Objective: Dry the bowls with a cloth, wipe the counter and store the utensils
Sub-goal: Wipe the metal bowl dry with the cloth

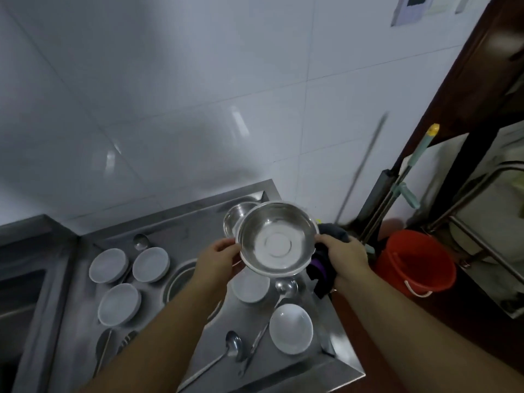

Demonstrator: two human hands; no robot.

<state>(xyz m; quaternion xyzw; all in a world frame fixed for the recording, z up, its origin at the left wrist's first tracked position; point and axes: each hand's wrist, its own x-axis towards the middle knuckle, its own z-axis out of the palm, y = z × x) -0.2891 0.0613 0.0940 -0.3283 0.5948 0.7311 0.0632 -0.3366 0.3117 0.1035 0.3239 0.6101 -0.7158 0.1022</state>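
Observation:
I hold a steel bowl (277, 240) up over the steel counter (204, 222), its inside tilted toward me. My left hand (219, 258) grips its left rim. My right hand (344, 255) holds a dark purple-and-grey cloth (321, 269) against the bowl's right side. A second steel bowl (236, 215) stands behind it on the counter. Several white bowls lie below, some upside down (108, 265) (150, 264) (119, 304) and one upright (291, 328). Spoons and ladles (232, 344) (286, 287) (140, 241) lie among them.
A round opening (178, 279) is set in the counter under my left arm. A sink basin (17, 293) lies at the far left. To the right stand a red bucket (416, 262), mop handles (397, 188) and a dark wooden door frame (453, 109). White tiled wall behind.

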